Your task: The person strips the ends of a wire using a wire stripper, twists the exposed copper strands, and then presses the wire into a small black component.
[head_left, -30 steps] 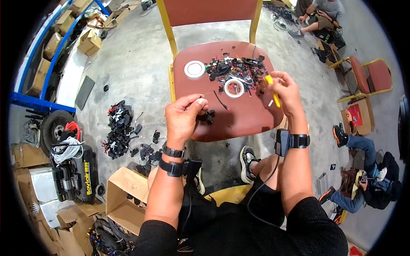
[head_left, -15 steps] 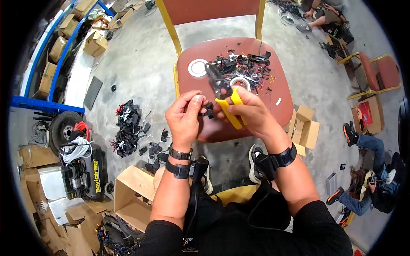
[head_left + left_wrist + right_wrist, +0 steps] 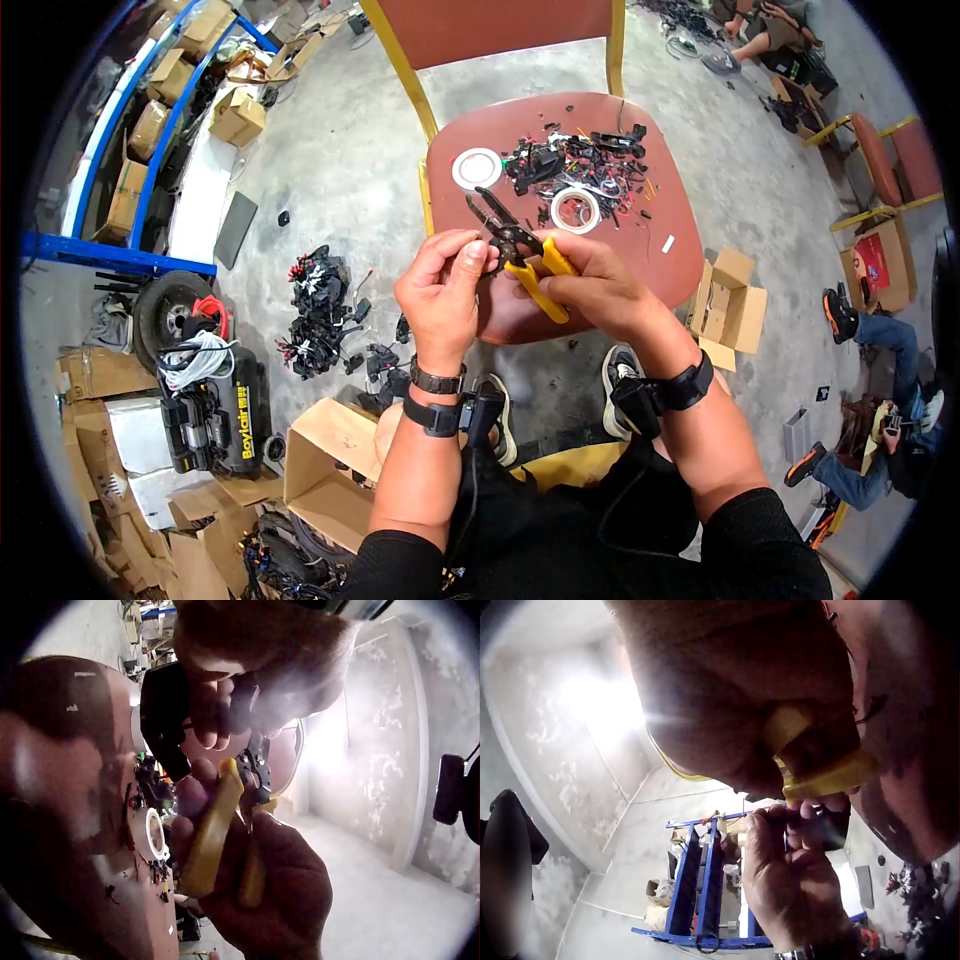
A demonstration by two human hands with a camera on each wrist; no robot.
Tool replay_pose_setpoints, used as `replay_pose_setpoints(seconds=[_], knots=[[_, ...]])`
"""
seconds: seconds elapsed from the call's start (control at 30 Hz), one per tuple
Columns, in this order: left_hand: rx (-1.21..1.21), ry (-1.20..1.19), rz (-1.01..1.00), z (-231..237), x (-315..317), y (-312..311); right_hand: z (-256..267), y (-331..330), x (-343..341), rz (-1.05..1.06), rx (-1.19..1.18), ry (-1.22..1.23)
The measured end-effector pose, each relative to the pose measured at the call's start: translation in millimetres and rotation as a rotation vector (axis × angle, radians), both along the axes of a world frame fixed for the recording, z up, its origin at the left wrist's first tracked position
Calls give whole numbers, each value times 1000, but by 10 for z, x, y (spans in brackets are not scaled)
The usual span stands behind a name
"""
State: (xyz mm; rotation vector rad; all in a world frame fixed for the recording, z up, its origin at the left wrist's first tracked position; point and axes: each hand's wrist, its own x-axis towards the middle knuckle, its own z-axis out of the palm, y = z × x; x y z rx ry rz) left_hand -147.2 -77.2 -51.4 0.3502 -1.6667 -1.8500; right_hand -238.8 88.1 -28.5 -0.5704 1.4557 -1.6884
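Observation:
My right hand (image 3: 605, 280) grips the yellow-handled wire strippers (image 3: 540, 292), whose dark head angles up and left with its jaws parted. Thumb and fingers of my left hand (image 3: 440, 290) pinch a small black part (image 3: 165, 712), largely covered by the hands in the head view. The stripper head sits right at the left fingertips, overlapping them. Both hands are over the near left of the red chair seat (image 3: 640, 280). A pile of small black parts and wire scraps (image 3: 545, 165) lies farther back, beside two white tape rolls (image 3: 458, 170).
Black connectors and cables (image 3: 320, 300) are heaped on the floor at left. Open cardboard boxes (image 3: 740, 318) stand right of the chair and by my left leg. A black compressor (image 3: 240, 420), a wheel and blue shelving line the left. Other people sit at right.
My right hand has brought the strippers from the seat's right side across to the left hand. In the last half second their head has moved close to the left fingertips. The left hand keeps its pinch.

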Motion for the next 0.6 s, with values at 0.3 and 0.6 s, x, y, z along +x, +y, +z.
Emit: replay_pose_setpoints(seconds=[0.3,0.6], knots=[[78,-39,-2,8,-14,6,-84,16,-13,26,7,30],[116,-36,-11,8,-6,19,71,25,-5,53,51,120]])
